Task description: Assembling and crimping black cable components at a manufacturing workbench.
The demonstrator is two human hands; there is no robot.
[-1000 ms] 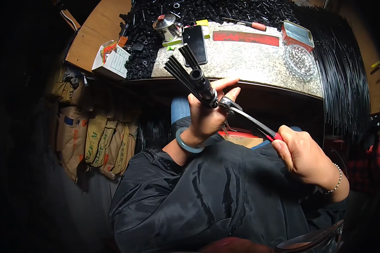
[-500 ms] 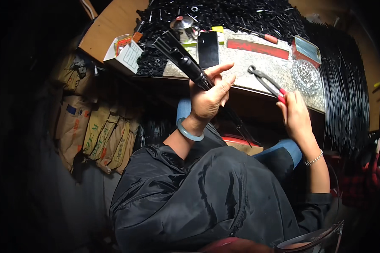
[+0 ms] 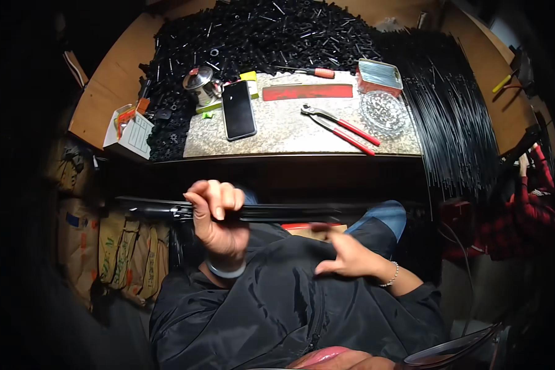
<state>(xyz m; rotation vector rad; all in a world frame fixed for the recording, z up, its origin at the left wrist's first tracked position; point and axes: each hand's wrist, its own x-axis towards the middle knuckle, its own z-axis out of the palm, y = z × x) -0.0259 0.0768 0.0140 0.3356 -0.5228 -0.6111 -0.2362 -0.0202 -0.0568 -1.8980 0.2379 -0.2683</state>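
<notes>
My left hand (image 3: 219, 216), fingers curled, holds a long black folded frame of thin ribs, like an umbrella frame (image 3: 271, 213). The frame lies level across my lap, below the table's front edge. Its ends are blurred. My right hand (image 3: 351, 256) is below the frame's right part, thumb and fingers apart, holding nothing; its fingertips are smeared by motion. Red-handled pincers (image 3: 359, 132) lie on the pale work surface (image 3: 277, 139), jaws pointing left.
Black small parts (image 3: 265, 37) are heaped at the back; thin black rods (image 3: 450, 117) overhang the right front edge. A phone (image 3: 238, 111), metal cup (image 3: 200, 83), red strip (image 3: 308, 92), screwdriver (image 3: 324, 73), tin (image 3: 379, 74), glass dish (image 3: 383, 112) and white box (image 3: 129, 135) stand about. Someone's checked sleeve shows far right.
My right hand has let go of the pincers, now on the table, and moved down to my lap. My left hand has lowered the frame and turned it level. The view has shifted right.
</notes>
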